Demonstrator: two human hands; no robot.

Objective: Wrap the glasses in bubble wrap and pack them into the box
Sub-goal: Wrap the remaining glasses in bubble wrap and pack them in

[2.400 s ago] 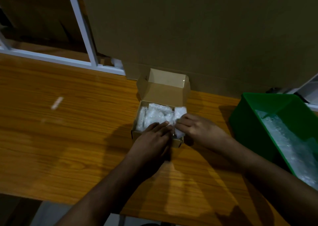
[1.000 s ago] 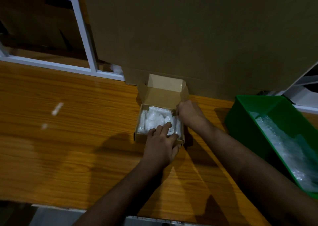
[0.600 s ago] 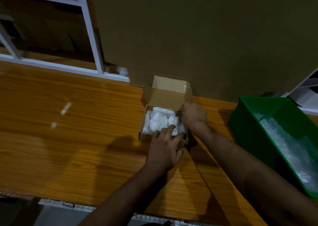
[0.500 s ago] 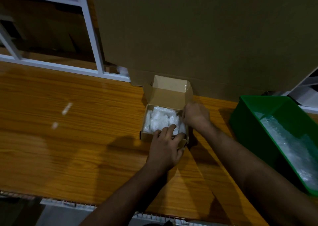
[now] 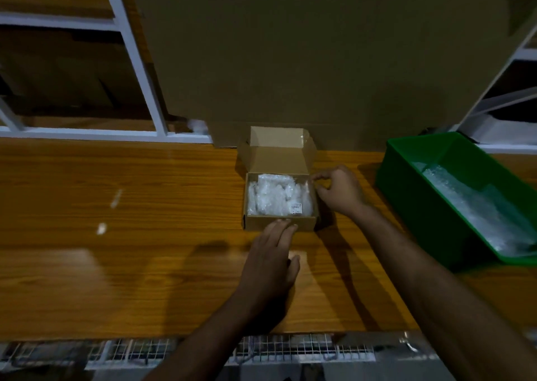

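A small brown cardboard box (image 5: 302, 225) stands on the wooden table with its lid (image 5: 277, 154) tilted up at the back. Inside lies a white bubble-wrapped bundle (image 5: 276, 196) with a small label near its front right corner; no glass shows through the wrap. My left hand (image 5: 270, 261) lies flat in front of the box, straight fingertips touching its front wall. My right hand (image 5: 341, 190) is at the box's right side, its loosely curled index finger and thumb against the right wall near the rear corner, with nothing visibly held.
A green plastic bin (image 5: 406, 183) with bubble wrap (image 5: 479, 209) stands at the right. A large cardboard sheet (image 5: 290, 61) leans right behind the box. White shelf frame (image 5: 139, 61) at back left. Two white scraps (image 5: 101, 228) lie on the table (image 5: 145, 264).
My left hand has drawn back off the bundle to the box's front wall. My right hand has shifted slightly away from the box's rear corner. The bundle now lies uncovered.
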